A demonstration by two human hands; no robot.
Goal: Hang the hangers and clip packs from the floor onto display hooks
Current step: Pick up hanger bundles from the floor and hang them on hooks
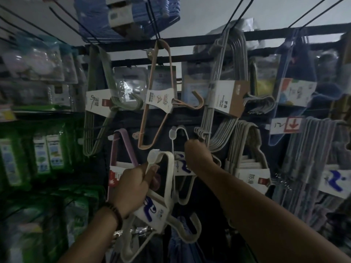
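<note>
My left hand [133, 186] grips a pack of cream hangers [167, 186] with a white card sleeve bearing a blue mark, held up in front of the display wall. My right hand [197, 154] reaches higher, its fingers closed around a white hanger pack [179, 141] hanging on a display hook at the centre. The fingertips are hidden behind the hand. A peach hanger pack [161, 88] hangs just above, and a purple hanger pack [123, 147] hangs to the left.
Grey hanger bundles [224, 103] and beige ones [247, 149] crowd the hooks on the right. Green packets [47, 152] fill the left shelves. Long black hook rods [152, 18] jut out overhead under a blue basket [125, 14].
</note>
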